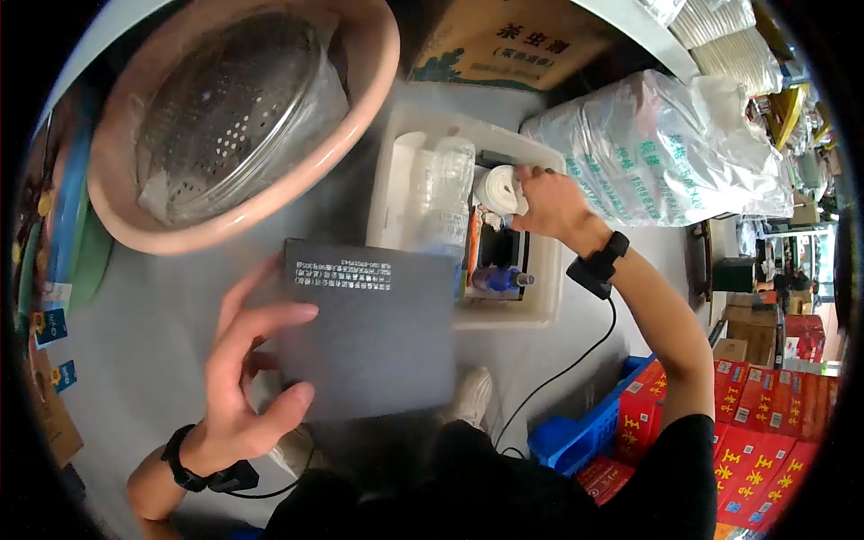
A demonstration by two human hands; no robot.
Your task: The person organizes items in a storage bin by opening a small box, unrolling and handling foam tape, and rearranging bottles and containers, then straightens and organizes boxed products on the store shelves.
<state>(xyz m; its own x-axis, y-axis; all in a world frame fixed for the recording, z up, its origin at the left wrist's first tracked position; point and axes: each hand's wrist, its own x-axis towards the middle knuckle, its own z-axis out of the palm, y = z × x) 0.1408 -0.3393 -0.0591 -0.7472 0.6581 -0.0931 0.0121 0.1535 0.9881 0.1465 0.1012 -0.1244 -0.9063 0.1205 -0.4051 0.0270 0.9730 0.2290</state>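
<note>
My left hand grips the left edge of a flat dark grey box with small white print, held above the floor. My right hand has its fingers closed on a white roll at the right side of a cream plastic bin. Inside the bin, a clear plastic bottle lies left of the roll. A blue-purple bottle is below the roll, beside a black item that is partly hidden.
A pink basin with a wrapped metal strainer stands upper left. Behind the bin are a cardboard box and a plastic-wrapped bundle. Lower right, a blue crate stands by red boxes. A black cable hangs from my right wrist.
</note>
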